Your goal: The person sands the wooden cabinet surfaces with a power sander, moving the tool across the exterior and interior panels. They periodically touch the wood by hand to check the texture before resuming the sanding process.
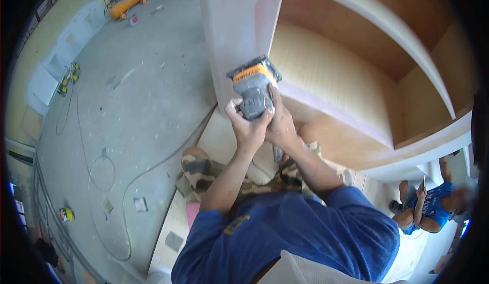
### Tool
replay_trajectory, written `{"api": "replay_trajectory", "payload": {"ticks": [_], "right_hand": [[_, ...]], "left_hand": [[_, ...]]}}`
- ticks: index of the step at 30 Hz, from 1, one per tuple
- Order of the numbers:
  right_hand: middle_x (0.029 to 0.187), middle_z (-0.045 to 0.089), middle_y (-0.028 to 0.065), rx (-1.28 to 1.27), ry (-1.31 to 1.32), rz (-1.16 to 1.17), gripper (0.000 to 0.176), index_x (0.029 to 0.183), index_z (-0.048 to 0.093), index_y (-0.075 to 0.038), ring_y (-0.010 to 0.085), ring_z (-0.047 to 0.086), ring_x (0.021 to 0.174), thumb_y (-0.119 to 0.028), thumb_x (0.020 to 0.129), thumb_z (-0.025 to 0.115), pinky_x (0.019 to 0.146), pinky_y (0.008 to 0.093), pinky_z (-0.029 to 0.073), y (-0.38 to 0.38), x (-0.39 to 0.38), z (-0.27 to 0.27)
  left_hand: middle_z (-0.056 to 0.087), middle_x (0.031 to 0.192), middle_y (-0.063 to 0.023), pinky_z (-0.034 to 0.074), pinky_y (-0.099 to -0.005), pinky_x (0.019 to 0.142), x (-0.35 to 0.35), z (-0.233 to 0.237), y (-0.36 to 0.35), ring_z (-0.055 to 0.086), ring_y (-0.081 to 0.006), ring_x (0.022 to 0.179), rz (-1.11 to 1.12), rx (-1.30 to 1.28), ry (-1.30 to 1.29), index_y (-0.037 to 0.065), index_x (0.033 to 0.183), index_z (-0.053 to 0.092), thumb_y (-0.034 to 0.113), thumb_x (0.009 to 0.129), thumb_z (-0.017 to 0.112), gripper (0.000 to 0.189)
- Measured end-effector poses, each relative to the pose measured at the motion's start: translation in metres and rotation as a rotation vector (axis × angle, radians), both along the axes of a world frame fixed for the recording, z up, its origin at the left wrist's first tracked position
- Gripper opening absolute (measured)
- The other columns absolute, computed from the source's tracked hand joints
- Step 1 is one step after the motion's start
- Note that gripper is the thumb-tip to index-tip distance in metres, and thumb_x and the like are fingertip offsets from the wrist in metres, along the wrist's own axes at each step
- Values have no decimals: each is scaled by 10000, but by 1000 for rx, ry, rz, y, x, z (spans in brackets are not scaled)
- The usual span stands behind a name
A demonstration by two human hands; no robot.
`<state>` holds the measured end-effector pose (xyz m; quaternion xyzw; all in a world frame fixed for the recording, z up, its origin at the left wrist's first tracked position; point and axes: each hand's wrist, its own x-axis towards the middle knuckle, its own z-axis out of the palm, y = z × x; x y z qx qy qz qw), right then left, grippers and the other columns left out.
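the sander sits just above the centre of the frame, its pad against the pale front edge of the cabinet. my left hand and right hand both wrap tight round its grey body, fingers closed on it. the risk i see is tipping: weight on one corner could gouge that edge. a cord trails over the floor at lower left; if it's the sander's, a snag could jerk the tool. another person sits at lower right.
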<state>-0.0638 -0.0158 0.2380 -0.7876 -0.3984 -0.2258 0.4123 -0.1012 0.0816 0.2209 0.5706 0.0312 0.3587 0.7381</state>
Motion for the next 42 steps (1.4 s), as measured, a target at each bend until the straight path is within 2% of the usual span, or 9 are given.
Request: {"api": "replay_trajectory", "payload": {"ticks": [7, 9, 12, 18, 31, 33, 36, 38, 42], "right_hand": [[1291, 522, 301, 131, -24, -85, 795, 1387, 305, 61, 457, 604, 1084, -97, 748, 750, 907, 459, 515, 27, 43, 12], [1258, 543, 286, 176, -112, -123, 807, 1387, 310, 63, 443, 621, 1056, -65, 732, 765, 884, 437, 526, 42, 53, 34], [1170, 569, 274, 232, 81, -112, 810, 1391, 314, 57, 402, 637, 1024, -31, 727, 770, 856, 410, 532, 48, 46, 45], [1208, 498, 290, 237, -14, 2, 857, 1442, 247, 8, 384, 613, 1033, -22, 756, 760, 883, 425, 504, 72, 68, 76], [1250, 527, 276, 377, 134, -349, 1055, 1461, 115, 52, 374, 605, 1117, -120, 701, 826, 943, 428, 483, 87, 51, 300], [1154, 589, 210, 698, 318, -291, 1171, 1479, -7, -9, 316, 614, 1095, -83, 670, 836, 965, 426, 465, 97, 53, 333], [1065, 637, 191, 583, 87, -460, 1207, 1488, -13, -17, 308, 642, 1049, -107, 647, 849, 953, 428, 476, 100, 57, 386], [1028, 644, 180, 507, 27, -537, 1225, 1490, -21, -13, 298, 650, 1007, -120, 639, 852, 928, 427, 483, 99, 50, 437], [1055, 593, 171, 454, -207, -620, 1176, 1480, 77, -1, 287, 614, 931, -150, 616, 861, 812, 409, 496, 105, 57, 457]], "left_hand": [[451, 1203, -157, 482, -359, 927, 48, 37, 53, 523, -202, 1115, -372, 98, -209, 33, 1279, 272, -11, 830, 703, 624], [458, 1196, -181, 493, -372, 915, 62, 50, 73, 542, -213, 1102, -410, 208, -244, 20, 1284, 276, -25, 816, 705, 637], [462, 1191, -183, 515, -378, 905, 70, 77, 93, 567, -231, 1089, -556, 140, -177, 8, 1298, 271, -38, 788, 722, 682], [465, 1166, -141, 538, -383, 894, 87, 130, 129, 595, -256, 1087, -490, 354, -172, -17, 1206, 438, -71, 684, 796, 636], [509, 1231, -164, 520, -382, 927, 95, 353, 148, 593, -280, 1123, -675, 502, -113, -71, 1273, 436, -58, 722, 786, 653], [581, 1193, -173, 540, -357, 893, 103, 395, 165, 617, -282, 1078, -748, 658, -238, -20, 1243, 553, 83, 706, 846, 620], [505, 1345, -197, 464, -415, 1019, 124, 444, 199, 550, -284, 1205, -552, 862, -337, -72, 1325, 446, -24, 738, 794, 684], [501, 1350, -195, 445, -426, 1034, 153, 473, 216, 529, -298, 1230, -218, 854, -429, -62, 1358, 405, -32, 738, 789, 730], [443, 1389, -214, 402, -471, 1058, 199, 516, 234, 467, -327, 1278, -14, 751, -378, -21, 1421, 313, 70, 762, 801, 825]]}}
